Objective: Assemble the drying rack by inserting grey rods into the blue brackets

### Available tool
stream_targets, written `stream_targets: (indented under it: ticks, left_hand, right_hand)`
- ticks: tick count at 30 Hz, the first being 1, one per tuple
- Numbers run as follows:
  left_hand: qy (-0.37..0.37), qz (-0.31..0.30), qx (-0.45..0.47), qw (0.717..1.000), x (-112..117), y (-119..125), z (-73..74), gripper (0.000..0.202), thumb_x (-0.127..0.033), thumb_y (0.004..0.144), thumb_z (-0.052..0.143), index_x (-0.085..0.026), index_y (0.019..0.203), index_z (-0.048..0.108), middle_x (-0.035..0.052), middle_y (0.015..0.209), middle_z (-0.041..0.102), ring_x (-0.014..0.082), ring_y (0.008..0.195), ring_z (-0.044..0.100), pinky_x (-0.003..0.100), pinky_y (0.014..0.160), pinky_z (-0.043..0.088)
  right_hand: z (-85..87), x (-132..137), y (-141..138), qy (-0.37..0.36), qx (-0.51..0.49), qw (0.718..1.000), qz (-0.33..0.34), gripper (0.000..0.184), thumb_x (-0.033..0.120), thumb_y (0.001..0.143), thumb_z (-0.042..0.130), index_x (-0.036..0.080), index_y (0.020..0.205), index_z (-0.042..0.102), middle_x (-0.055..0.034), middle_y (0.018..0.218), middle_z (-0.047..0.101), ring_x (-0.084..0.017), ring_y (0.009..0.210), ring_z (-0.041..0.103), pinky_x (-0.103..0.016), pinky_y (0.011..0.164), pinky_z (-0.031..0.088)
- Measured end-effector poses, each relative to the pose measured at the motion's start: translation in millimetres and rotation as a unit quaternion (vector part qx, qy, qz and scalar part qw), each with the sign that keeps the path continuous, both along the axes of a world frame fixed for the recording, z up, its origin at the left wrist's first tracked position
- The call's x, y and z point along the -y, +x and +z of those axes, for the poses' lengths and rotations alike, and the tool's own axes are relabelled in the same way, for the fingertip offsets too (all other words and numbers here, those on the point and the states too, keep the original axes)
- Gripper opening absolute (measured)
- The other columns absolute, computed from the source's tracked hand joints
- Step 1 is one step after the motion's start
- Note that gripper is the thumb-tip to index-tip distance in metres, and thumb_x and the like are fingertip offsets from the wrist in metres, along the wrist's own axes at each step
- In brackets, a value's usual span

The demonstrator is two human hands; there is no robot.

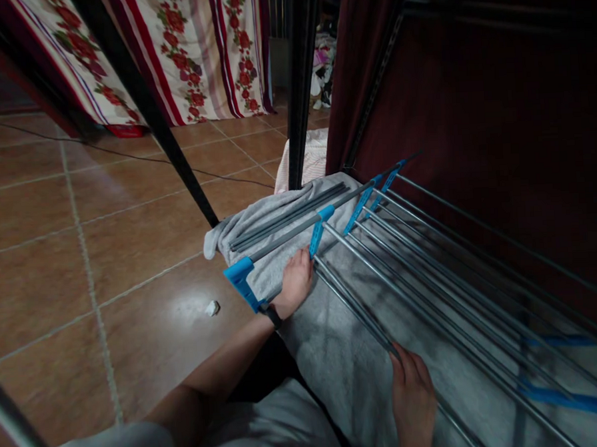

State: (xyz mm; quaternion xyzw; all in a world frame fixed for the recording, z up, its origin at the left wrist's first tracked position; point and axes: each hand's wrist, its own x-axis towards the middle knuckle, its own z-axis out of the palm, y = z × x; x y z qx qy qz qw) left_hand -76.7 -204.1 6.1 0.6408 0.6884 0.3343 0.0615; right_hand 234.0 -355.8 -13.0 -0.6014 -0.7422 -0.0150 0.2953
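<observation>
A partly assembled rack of thin grey metal tubes [412, 291] and blue plastic connectors [362, 203] lies across a grey blanket. My left hand [297, 278], with a dark band at its wrist, is closed at the lower end of a blue connector [316, 237], where a tube end meets it; the fingertips are partly hidden. Lower right, my right hand [414, 397] is wrapped around a metal tube [350, 302] that runs up to that connector. A blue corner piece [242, 280] caps the near end of the long side bar [284, 239], beside my left forearm.
Several loose grey tubes [288, 216] lie on the grey blanket [330, 365]. Black metal posts [147, 111] rise at the bed's edge. A cable [124, 151] crosses the tiled floor [42, 290], and a small white scrap [213, 308] lies there. Floral [184, 56] and dark red curtains [472, 101] hang behind.
</observation>
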Motion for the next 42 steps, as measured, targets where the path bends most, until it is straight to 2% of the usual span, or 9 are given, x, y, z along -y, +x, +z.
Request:
stream_targets:
  ticks: [4,11,17,19,26,29,36,39,42]
  left_hand:
    - [0.004,0.001,-0.001,1.000,1.4,0.9,1.4,0.042,-0.024,0.100,0.042,-0.011,0.139,0.049,0.0188,0.119,0.063,0.0321,0.110,0.063,0.044,0.101,0.045]
    - [-0.014,0.015,-0.047,0.999,2.3,3.6,7.9,0.053,-0.019,0.099,0.038,-0.006,0.150,0.040,0.0250,0.137,0.057,0.0354,0.127,0.056,0.051,0.109,0.038]
    - [-0.067,0.047,-0.213,0.974,5.2,5.7,12.9,0.058,-0.016,0.098,0.034,-0.004,0.155,0.031,0.0242,0.147,0.051,0.0300,0.131,0.054,0.045,0.111,0.040]
    - [-0.076,0.047,-0.236,0.968,5.5,5.0,13.7,0.058,-0.016,0.098,0.034,-0.005,0.156,0.030,0.0237,0.148,0.051,0.0298,0.131,0.054,0.045,0.111,0.040]
    - [-0.065,0.042,-0.246,0.966,8.6,2.6,14.1,0.063,-0.008,0.095,0.027,-0.003,0.158,0.024,0.0236,0.153,0.045,0.0301,0.139,0.048,0.046,0.113,0.038]
    - [-0.047,0.032,-0.243,0.968,14.5,1.3,13.2,0.063,-0.011,0.096,0.029,-0.004,0.158,0.024,0.0233,0.154,0.044,0.0318,0.141,0.044,0.049,0.113,0.037]
    - [0.001,-0.024,-0.275,0.961,33.5,-3.9,2.2,0.049,-0.020,0.098,0.041,-0.006,0.144,0.049,0.0231,0.138,0.058,0.0350,0.131,0.051,0.051,0.111,0.037]
    - [0.026,-0.106,-0.293,0.950,42.4,-1.3,-1.2,0.043,-0.017,0.099,0.040,-0.010,0.139,0.054,0.0196,0.137,0.060,0.0323,0.131,0.051,0.050,0.110,0.037]
    - [0.049,-0.205,-0.301,0.930,50.8,6.7,1.1,0.045,-0.016,0.101,0.037,-0.016,0.144,0.050,0.0145,0.146,0.055,0.0300,0.141,0.042,0.050,0.116,0.030]
  right_hand:
    - [3.8,-1.6,-0.5,-0.028,-0.028,0.999,-0.013,0.039,0.041,0.103,0.041,0.020,0.129,0.063,-0.0139,0.110,0.070,-0.028,0.105,0.063,-0.047,0.091,0.050]
    - [3.1,-4.5,-4.9,-0.027,-0.043,0.998,-0.025,0.045,0.045,0.104,0.036,0.016,0.122,0.066,-0.0146,0.105,0.070,-0.027,0.101,0.064,-0.042,0.089,0.048]
    - [5.2,-7.9,-5.1,-0.042,-0.048,0.998,-0.021,0.053,0.053,0.103,0.032,0.016,0.114,0.069,-0.0145,0.101,0.070,-0.027,0.098,0.064,-0.041,0.087,0.048]
    - [6.2,-8.1,-4.4,-0.049,-0.049,0.997,-0.016,0.053,0.054,0.103,0.032,0.017,0.113,0.069,-0.0140,0.101,0.070,-0.027,0.097,0.064,-0.041,0.086,0.048]
    - [5.1,-7.2,-6.1,-0.050,-0.057,0.997,-0.025,0.050,0.053,0.103,0.033,0.018,0.118,0.066,-0.0135,0.103,0.069,-0.027,0.099,0.064,-0.041,0.087,0.048]
    - [3.5,-7.6,-6.7,-0.049,-0.052,0.997,-0.026,0.048,0.051,0.103,0.035,0.018,0.118,0.066,-0.0135,0.103,0.070,-0.026,0.099,0.064,-0.041,0.087,0.049]
    - [0.8,-8.4,-9.6,-0.058,-0.068,0.995,-0.044,0.048,0.052,0.103,0.038,0.017,0.117,0.066,-0.0135,0.103,0.069,-0.026,0.098,0.064,-0.039,0.087,0.049]
    - [0.3,-8.8,-11.0,-0.063,-0.082,0.993,-0.051,0.049,0.054,0.102,0.038,0.017,0.118,0.066,-0.0131,0.105,0.069,-0.026,0.098,0.064,-0.039,0.088,0.049]
    - [0.1,-9.1,-12.5,-0.063,-0.093,0.992,-0.057,0.049,0.054,0.102,0.039,0.016,0.117,0.066,-0.0136,0.105,0.069,-0.026,0.098,0.064,-0.039,0.088,0.049]
